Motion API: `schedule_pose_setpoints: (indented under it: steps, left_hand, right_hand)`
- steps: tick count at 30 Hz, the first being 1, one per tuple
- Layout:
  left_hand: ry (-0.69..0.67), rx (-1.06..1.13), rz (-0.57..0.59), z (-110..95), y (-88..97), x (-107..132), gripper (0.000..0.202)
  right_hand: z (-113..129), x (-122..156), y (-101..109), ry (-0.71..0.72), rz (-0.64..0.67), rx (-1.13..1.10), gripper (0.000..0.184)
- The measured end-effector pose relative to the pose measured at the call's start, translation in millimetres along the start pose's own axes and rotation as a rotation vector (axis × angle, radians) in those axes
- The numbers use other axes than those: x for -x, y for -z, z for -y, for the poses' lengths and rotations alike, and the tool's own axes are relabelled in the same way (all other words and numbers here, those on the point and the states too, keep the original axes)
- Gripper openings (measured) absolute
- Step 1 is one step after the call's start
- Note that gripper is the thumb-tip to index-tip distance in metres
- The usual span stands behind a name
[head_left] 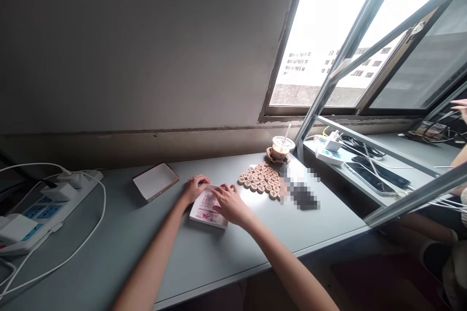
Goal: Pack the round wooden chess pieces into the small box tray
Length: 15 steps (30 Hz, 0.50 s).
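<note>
- While both hands rest on it, the white pad with pink print lies flat on the grey table, near the middle and just in front of the person.
- The left hand sits at the pad's far left corner with its fingers curled over the edge; whether they actually pinch it cannot be told.
- The right hand lies across the pad's right side, palm down and fingers loosely spread, pressing on top rather than gripping.
- Just beyond the right hand, a cluster of round wooden discs lies packed edge to edge on the table.
- Behind the discs, a lidded cup with a straw stands near the window frame.
- To the left of the pad, apart from it, a shallow open box lies with its pale inside facing up.
- At the far left, a white power strip holds plugs, and a white cable loops over the table.
- On the neighbouring table to the right lie two dark phones and another power strip.
- Another person's hand shows at the right edge.
</note>
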<state>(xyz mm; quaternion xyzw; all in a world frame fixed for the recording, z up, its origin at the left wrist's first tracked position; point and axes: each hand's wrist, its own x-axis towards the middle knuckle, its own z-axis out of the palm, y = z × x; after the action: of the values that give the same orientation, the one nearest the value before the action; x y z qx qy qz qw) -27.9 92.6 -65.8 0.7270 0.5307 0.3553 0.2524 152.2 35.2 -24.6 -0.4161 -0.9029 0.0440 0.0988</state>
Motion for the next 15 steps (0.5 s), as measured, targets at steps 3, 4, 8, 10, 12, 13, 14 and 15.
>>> schedule_pose_setpoints:
  steps: [3, 4, 8, 10, 12, 13, 14, 15]
  left_hand:
    - [0.002, 0.0, -0.017, 1, -0.6, 0, 0.016]
    - [0.002, 0.0, -0.019, 2, -0.9, -1, 0.016]
    - [-0.003, 0.013, -0.019, 5, -1.9, -2, 0.016]
    - [-0.001, 0.017, -0.015, 5, -2.0, -2, 0.016]
    - [0.002, 0.017, -0.013, 5, -1.9, -2, 0.016]
    - [0.003, 0.016, -0.016, 5, -1.9, -1, 0.016]
    - [0.003, 0.014, -0.021, 5, -2.0, -1, 0.016]
    - [0.004, 0.011, -0.029, 6, -2.2, -1, 0.016]
  right_hand:
    - [13, 0, -15, -0.101, -0.059, 0.093, 0.043]
    - [15, 1, -19, -0.132, -0.064, 0.101, 0.041]
    - [16, 5, -23, -0.244, -0.01, 0.004, 0.03]
    - [14, 8, -20, -0.269, 0.034, -0.083, 0.027]
    - [13, 12, -14, -0.263, 0.047, -0.181, 0.019]
    - [12, 14, -10, -0.258, 0.033, -0.243, 0.014]
    - [10, 17, -6, -0.255, 0.004, -0.321, 0.011]
    - [7, 20, -1, -0.254, -0.036, -0.419, 0.012]
